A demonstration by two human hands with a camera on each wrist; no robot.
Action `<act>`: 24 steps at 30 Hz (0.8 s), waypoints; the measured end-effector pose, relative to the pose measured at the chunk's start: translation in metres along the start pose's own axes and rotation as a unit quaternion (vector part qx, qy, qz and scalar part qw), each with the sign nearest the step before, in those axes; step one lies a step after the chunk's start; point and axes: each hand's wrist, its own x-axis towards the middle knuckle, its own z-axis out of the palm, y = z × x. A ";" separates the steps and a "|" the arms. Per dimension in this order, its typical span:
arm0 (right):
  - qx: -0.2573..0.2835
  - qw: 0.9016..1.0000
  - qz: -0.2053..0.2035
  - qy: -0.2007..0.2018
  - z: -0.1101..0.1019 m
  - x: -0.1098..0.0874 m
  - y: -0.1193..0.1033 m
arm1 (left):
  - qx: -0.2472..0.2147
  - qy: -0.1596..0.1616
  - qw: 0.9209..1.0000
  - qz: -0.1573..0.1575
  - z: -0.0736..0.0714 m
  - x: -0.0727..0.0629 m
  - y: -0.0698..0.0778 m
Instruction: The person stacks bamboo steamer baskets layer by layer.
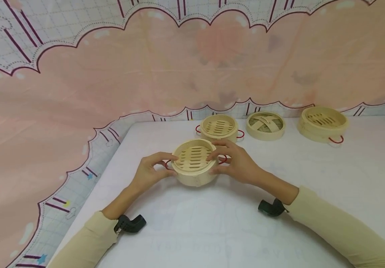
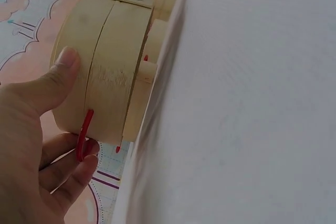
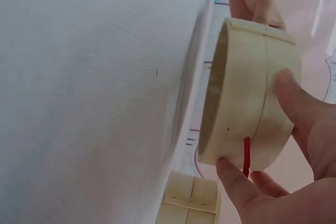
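Both hands grip a round bamboo steamer basket (image 1: 196,179) with a slatted bottom and red side handles. In the head view the left hand (image 1: 150,170) holds its left side, and the right hand (image 1: 237,162) its right side, fingers over the rim. The left wrist view has the left thumb (image 2: 65,72) on the wall, other fingers by the red handle (image 2: 83,135). From the right wrist the steamer basket (image 3: 249,87) appears raised, its open underside showing, with the right thumb (image 3: 294,95) against the wall.
Behind the held basket stands another steamer basket (image 1: 218,126) with red handles. To its right are a woven steamer lid (image 1: 266,126) and a larger steamer basket (image 1: 323,124). All rest along the back of the white table (image 1: 192,230), before a patterned cloth (image 1: 185,74).
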 end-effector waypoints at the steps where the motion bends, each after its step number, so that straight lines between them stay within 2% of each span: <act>1: -0.001 1.000 0.003 -0.003 0.000 0.000 0.001 | -0.001 -0.002 1.000 -0.002 0.001 0.000 -0.001; 7: 0.004 0.999 0.034 -0.022 0.000 -0.002 0.005 | 0.005 -0.005 1.000 -0.013 0.006 -0.002 -0.003; 11: 0.007 0.999 0.045 -0.020 0.000 -0.003 0.010 | 0.000 -0.006 1.000 -0.023 0.008 0.000 -0.004; 17: 0.040 0.999 0.032 -0.018 0.003 -0.003 0.015 | 0.003 -0.004 0.999 -0.045 0.008 -0.001 -0.003; 24: 0.063 0.997 0.023 -0.024 0.005 -0.002 0.017 | 0.006 -0.004 0.999 -0.050 0.008 -0.003 -0.004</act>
